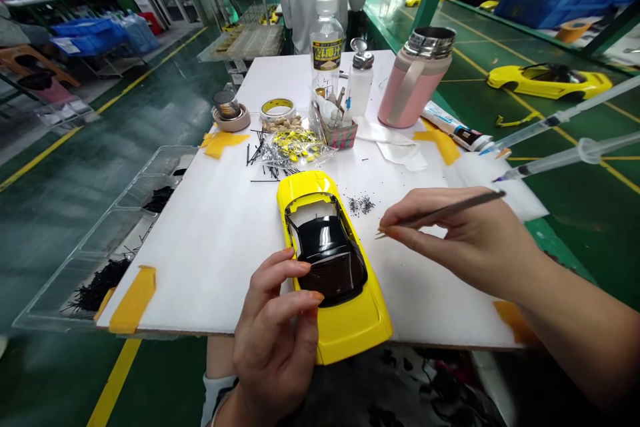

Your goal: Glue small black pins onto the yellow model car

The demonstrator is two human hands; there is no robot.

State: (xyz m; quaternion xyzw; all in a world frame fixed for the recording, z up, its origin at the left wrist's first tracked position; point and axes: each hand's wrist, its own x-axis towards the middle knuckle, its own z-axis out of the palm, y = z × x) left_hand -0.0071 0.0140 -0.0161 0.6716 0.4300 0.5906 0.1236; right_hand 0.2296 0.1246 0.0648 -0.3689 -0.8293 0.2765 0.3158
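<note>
A yellow model car body [354, 328] with a black roof lies near the front edge of the white board [210, 260]. My left hand [277, 333] grips it at the left side, fingertips over the dark rear window and thumb low by the edge. In my right hand [460, 240], thumb and fingers pinch a pair of tweezers [450, 207], whose tips point left just above the board. Whether the tips hold anything is too small to tell. Tiny black pieces [361, 205] lie scattered between the car body and the tweezers.
Behind the car are a bag of yellow parts [295, 147], black sticks [260, 155], a tape roll [278, 109], a bottle [327, 47] and a pink flask [413, 87]. Syringes [570, 160] jut in at right. A clear tray [65, 280] stands left.
</note>
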